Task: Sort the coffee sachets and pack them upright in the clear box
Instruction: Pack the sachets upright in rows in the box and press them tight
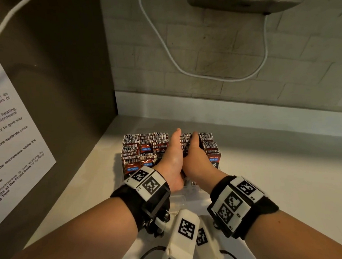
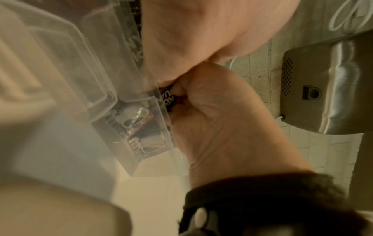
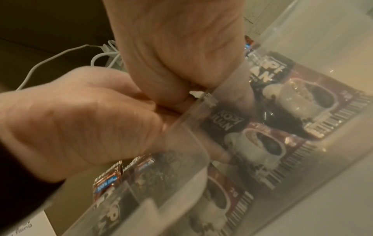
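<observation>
Two hands meet in the middle of a clear box (image 3: pixel 193 115) of coffee sachets (image 1: pixel 145 149). The left hand (image 1: pixel 173 159) stands flat and straight, like a bookend, seemingly holding back the rows at nine o'clock. The right hand (image 1: pixel 195 158) touches it and curls round a bundle of sachets (image 1: pixel 187 142), probably squeezing it to fit the gap. Packed sachets stand upright at nine and three o'clock. The box sits on a pale counter (image 1: pixel 279 172). At twelve o'clock, a white cable (image 1: pixel 167 49) loops on a tiled wall (image 1: pixel 231 55); at nine, a printed notice (image 1: pixel 10 139).
</observation>
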